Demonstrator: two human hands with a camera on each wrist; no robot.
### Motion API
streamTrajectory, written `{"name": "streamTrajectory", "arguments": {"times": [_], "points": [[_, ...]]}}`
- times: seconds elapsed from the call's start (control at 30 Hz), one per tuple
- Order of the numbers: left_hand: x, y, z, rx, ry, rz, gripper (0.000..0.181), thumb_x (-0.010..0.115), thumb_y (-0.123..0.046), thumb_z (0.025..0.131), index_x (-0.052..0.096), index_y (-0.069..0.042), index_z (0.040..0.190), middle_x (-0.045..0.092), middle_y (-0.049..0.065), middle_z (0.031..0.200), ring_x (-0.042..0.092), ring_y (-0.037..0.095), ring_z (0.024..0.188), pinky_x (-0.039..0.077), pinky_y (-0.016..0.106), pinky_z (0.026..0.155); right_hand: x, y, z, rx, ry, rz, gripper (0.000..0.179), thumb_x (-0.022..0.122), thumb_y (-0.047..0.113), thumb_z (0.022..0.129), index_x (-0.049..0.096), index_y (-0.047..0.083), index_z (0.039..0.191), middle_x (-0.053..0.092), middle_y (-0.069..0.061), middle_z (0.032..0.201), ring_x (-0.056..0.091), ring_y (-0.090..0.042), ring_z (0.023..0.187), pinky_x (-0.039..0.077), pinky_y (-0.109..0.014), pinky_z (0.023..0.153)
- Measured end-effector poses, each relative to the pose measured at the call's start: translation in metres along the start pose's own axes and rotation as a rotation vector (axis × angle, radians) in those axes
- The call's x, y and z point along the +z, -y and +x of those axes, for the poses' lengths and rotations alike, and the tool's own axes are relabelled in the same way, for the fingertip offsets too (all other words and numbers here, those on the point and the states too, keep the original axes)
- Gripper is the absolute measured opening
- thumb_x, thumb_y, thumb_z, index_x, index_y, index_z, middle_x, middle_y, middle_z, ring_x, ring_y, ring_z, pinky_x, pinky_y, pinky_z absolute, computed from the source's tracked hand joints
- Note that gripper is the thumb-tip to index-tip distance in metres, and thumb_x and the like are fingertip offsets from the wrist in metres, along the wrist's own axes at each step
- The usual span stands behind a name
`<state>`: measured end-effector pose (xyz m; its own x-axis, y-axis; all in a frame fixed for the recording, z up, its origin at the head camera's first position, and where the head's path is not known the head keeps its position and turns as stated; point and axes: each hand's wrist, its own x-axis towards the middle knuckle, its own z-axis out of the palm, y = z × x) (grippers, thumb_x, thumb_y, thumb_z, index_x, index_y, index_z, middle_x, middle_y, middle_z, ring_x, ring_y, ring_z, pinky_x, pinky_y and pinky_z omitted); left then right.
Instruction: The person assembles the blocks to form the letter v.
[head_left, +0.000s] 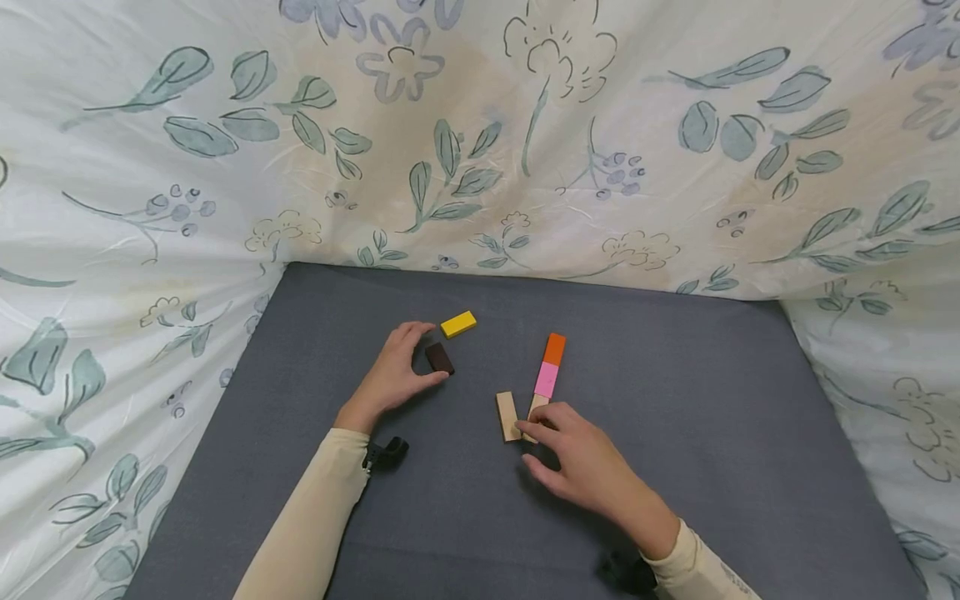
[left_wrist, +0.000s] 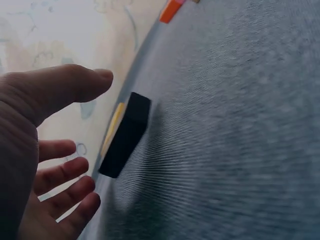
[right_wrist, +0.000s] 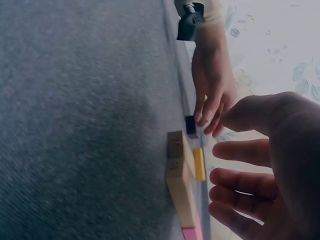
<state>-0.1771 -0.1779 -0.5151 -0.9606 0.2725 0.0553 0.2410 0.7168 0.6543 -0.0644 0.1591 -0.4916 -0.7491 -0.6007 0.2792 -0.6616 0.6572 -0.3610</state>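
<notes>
Grey mat [head_left: 712,433] (floral sheet [head_left: 480,125] draped behind).

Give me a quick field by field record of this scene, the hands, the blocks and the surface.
surface: grey mat, floral cloth behind
left hand: fingers open, arched around the dark brown block, not clearly touching it
right hand: fingers relaxed, at the near end of the block row
row: orange block, pink block, wooden block end to end
loose pieces: second wooden block, yellow block
</notes>
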Motion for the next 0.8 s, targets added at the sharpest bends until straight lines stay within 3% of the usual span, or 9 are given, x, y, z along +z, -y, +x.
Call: {"name": "streamTrajectory", "arguments": {"times": [0.2,0.8], "points": [[0.0054,0.0032,0.0005,0.005,0.049,0.017,0.082,0.090,-0.033,0.092,0.050,-0.006,0.158,0.048,0.018,0.158,0.046,0.038,0.144,0.042,0.057,0.118,0.0066,0.0026,0.0020,-0.023,0.036,-0.017,0.035,0.086,0.027,0.094,0.081,0.015,0.127,0.064,0.000,0.119,0.059,-0.017,0.108,0.060,-0.037,0.080],[0.0053,0.0076,0.0036,0.010,0.057,0.025,0.067,0.090,-0.029,0.093,0.061,-0.005,0.149,0.057,0.015,0.146,0.054,0.035,0.133,0.045,0.054,0.114,0.0091,-0.0012,0.0040,-0.017,0.077,-0.003,0.026,0.085,0.022,0.094,0.085,0.012,0.118,0.065,0.004,0.111,0.055,-0.013,0.099,0.057,-0.034,0.078]]}}
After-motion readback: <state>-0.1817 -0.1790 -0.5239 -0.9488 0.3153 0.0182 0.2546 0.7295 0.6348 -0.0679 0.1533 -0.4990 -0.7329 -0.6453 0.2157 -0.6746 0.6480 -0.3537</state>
